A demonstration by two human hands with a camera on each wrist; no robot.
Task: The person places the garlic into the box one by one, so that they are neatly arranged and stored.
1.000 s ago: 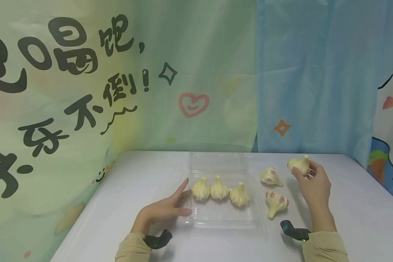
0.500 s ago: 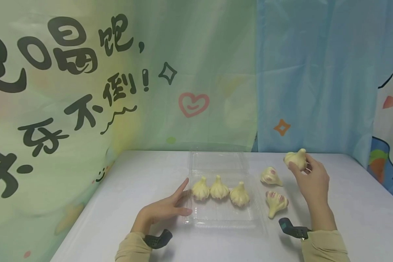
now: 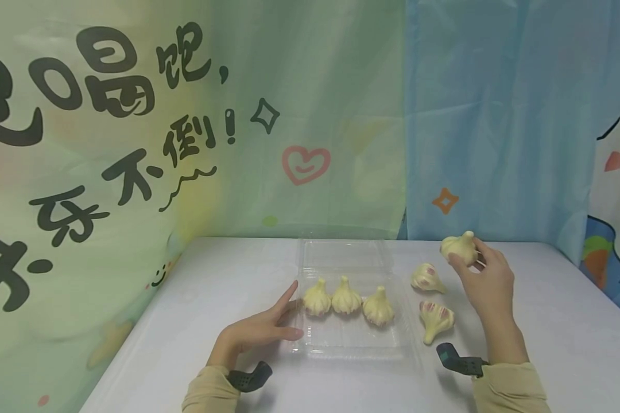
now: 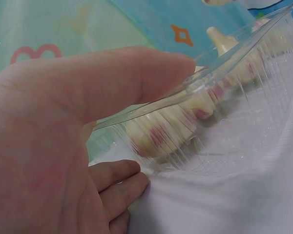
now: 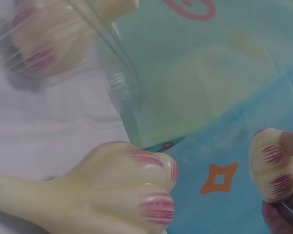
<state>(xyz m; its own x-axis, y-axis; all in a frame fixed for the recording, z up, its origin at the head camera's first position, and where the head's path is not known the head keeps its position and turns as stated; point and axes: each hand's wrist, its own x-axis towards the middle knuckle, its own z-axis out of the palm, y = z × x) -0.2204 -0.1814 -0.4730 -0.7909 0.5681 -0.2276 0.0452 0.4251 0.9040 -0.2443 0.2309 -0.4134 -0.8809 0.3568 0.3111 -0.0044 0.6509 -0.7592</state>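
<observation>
My right hand [image 3: 491, 284] holds a garlic bulb [image 3: 458, 250] between thumb and fingers, raised above the table's back right with its stem up. The same held garlic bulb [image 5: 271, 168] shows at the edge of the right wrist view. A clear plastic clamshell container [image 3: 351, 345] stands with its lid [image 3: 345, 252] folded back. Three bulbs sit in a row inside: a left one [image 3: 317, 299], a middle one [image 3: 346, 297] and a right one [image 3: 378, 308]. At the container's left side, my left hand [image 3: 258, 331] rests, its thumb [image 4: 156, 73] touching the rim and fingers outside the wall.
Two loose garlic bulbs lie on the white table right of the container: one farther back [image 3: 426, 278] and one nearer [image 3: 436, 321], both on their sides. A printed curtain [image 3: 299, 115] hangs behind the table. Dark wrist mounts [image 3: 250, 377] sit on both wrists.
My right hand has lifted the garlic bulb slightly and carried it left, nearer the container. The left hand, the container and the other bulbs have stayed in place.
</observation>
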